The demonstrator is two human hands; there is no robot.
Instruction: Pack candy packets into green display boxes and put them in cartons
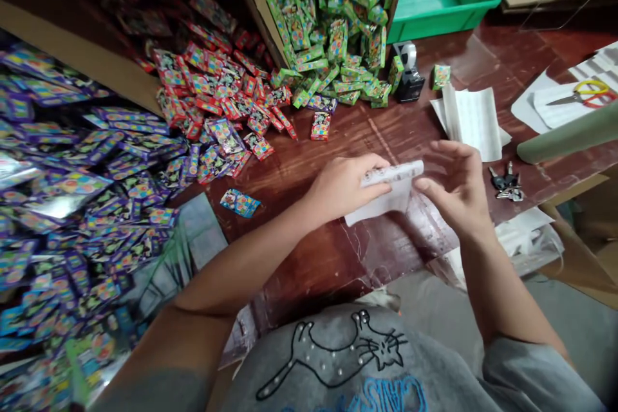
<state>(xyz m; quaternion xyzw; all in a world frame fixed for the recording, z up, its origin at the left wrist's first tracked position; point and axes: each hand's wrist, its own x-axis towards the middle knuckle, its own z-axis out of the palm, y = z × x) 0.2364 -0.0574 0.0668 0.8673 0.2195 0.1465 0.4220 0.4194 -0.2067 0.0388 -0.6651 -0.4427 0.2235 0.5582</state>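
My left hand (351, 185) grips a partly rolled sheet of white printed paper (393, 174), thumb below the roll and fingers behind it. The loose part of the sheet hangs down toward the table. Close to the roll's right end, my right hand (456, 187) is open, its fingers apart and slightly blurred. A stack of white paper sheets (476, 119) lies just beyond my right hand. Small red boxes (226, 87) and a single red box (320, 125) lie past my left hand, and a blue packet (240, 202) rests left of my forearm.
Purple packets (120, 161) heap up at the left; green boxes (333, 32) spill from a carton. A tape dispenser (410, 74) stands near the green tray (444, 19). Keys (506, 181), scissors (577, 96) and a greenish roll (570, 132) lie at the right.
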